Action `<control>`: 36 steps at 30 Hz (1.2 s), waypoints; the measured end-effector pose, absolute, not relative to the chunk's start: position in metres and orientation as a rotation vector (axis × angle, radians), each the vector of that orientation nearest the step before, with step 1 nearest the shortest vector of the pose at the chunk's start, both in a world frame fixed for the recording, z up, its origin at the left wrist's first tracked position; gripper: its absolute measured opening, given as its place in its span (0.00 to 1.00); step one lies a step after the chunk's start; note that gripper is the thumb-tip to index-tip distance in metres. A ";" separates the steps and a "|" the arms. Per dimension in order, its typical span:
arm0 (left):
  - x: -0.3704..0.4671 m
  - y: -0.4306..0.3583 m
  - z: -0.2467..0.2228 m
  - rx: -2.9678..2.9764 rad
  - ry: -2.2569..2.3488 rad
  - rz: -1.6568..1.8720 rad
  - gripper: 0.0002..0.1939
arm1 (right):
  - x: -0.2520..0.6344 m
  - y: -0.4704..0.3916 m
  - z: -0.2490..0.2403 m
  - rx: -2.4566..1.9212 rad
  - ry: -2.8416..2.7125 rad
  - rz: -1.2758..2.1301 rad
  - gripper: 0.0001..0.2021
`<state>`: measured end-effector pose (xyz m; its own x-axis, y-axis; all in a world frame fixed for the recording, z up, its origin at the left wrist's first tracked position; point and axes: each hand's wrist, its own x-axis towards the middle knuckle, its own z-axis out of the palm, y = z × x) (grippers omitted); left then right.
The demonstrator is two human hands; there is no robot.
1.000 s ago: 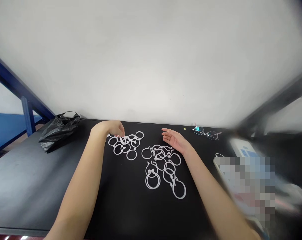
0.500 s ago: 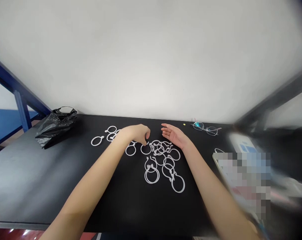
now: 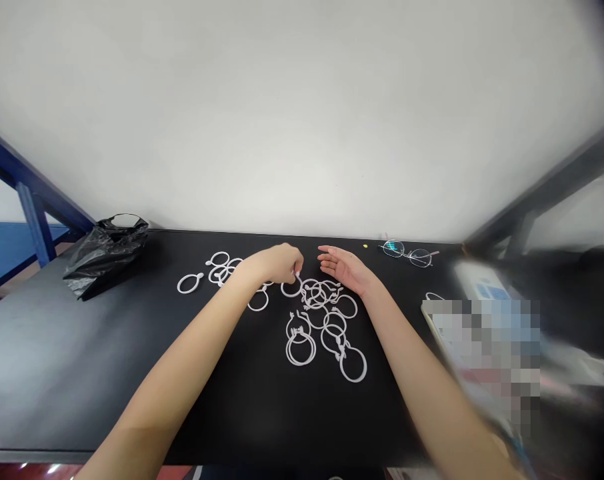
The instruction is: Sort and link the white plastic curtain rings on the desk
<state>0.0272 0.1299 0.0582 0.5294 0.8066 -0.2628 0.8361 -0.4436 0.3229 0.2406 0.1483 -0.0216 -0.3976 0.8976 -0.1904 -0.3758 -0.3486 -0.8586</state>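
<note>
White plastic rings with small clasp ends, like curtain rings, lie scattered on a black table (image 3: 222, 407). My left hand (image 3: 281, 263) reaches in from the left, thumb and fingertips pinched on the clasp end of one white ring (image 3: 291, 295). That ring's loop still appears to rest at the table top. To its right, my right hand (image 3: 343, 270) is open, palm turned inward and fingers stretched, holding nothing. Just below it lies a tangle of overlapping rings (image 3: 318, 293). Part of another ring group (image 3: 219, 273) is hidden behind my left forearm.
A crumpled black plastic bag (image 3: 107, 253) lies at the back left, near a blue metal frame (image 3: 35, 220). Eyeglasses (image 3: 407, 255) and a tiny yellow piece (image 3: 365, 246) are by the wall. A blurred-out flat item (image 3: 432, 323) lies right of my right arm.
The fingers of my left hand have closed on the end of a ring. My right hand keeps its pose. The whole view has shifted slightly.
</note>
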 end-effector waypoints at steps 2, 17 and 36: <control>0.026 0.134 0.056 2.390 1.359 0.238 0.11 | 0.241 0.148 -0.022 -0.847 -1.007 1.882 0.10; 0.062 0.134 0.024 2.132 1.392 1.158 0.06 | 0.242 0.150 -0.025 -0.787 -1.082 1.937 0.20; 0.064 0.133 0.031 1.798 1.081 1.073 0.12 | 0.242 0.150 -0.025 -0.774 -0.999 1.826 0.14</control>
<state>0.0636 0.1330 0.0309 0.2866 0.9195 0.2689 0.2760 -0.3480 0.8959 0.2421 0.1497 -0.0245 -0.4099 0.9064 -0.1022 -0.4029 -0.2805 -0.8712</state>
